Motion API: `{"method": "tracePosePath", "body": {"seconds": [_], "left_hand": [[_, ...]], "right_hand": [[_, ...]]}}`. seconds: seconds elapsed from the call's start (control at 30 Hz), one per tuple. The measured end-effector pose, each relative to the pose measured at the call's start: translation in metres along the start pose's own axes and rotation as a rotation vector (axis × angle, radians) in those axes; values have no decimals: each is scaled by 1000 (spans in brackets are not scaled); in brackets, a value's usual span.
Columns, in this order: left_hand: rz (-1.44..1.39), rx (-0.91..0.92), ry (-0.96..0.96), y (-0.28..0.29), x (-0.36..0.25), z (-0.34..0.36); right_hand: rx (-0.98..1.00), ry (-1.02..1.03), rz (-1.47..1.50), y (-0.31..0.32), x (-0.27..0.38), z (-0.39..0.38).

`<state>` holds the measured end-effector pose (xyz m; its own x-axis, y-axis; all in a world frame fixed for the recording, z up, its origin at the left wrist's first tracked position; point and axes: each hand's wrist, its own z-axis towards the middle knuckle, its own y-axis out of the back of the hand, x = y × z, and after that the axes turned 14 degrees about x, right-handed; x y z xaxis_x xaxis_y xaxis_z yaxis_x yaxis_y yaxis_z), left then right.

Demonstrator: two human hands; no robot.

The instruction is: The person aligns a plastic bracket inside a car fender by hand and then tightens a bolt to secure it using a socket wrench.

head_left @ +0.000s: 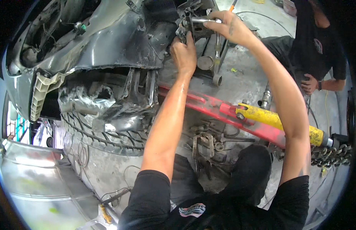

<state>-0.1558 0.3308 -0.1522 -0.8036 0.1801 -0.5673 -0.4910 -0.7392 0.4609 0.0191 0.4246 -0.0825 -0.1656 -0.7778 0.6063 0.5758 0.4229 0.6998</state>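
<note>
Black tee (145, 199) w/ a small printed emblem is closest to the cam, dark trouser knees (251, 168) bent just past it. Main thing rn is a dark metal bracket (182, 30), up top & a bit right of centre, at the edge of a beat-up car body (112, 44); can't tell if it's fixed on. Left hand (183, 55) is up against it from below, thumb on the metal, but the other fingers are partly hidden so can't tell how tight the grip is. Right hand (229, 28) is wrapped round the end of a chrome tool (201, 20), shaft lying roughly level w/ its far end at the bracket. Hands are apart from each other but near the same spot. Below the right hand there's a metal rod (217, 51) w/ a ring end. Further out, a red beam (224, 111) runs diagonally behind both forearms, w/ a yellow cylinder (260, 114) over it & a heavy chain (331, 155) bunched at far right. Squared metal frame (195, 147) + misc. loose parts sit on the concrete floor (243, 82) nearer the knees. Pale plastic bracket (40, 94) hangs off the car at left, silvery panel (28, 168) lower left. Co-worker (320, 53) in black is at upper right, one hand (309, 84) resting low.
</note>
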Motion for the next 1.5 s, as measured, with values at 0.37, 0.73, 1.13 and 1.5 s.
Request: {"method": "tracePosePath", "body": {"seconds": [0.37, 0.73, 1.13, 1.5], "left_hand": [[-53, 28, 43, 0, 1, 0], [17, 44, 117, 0, 5, 0], [14, -29, 28, -2, 7, -2], [9, -15, 45, -1, 16, -1]], "right_hand": [[-391, 471, -902, -27, -24, 8], [-235, 472, -529, -14, -10, 29], [47, -184, 661, -5, 5, 12], [-281, 565, -568, -27, -14, 23]]}}
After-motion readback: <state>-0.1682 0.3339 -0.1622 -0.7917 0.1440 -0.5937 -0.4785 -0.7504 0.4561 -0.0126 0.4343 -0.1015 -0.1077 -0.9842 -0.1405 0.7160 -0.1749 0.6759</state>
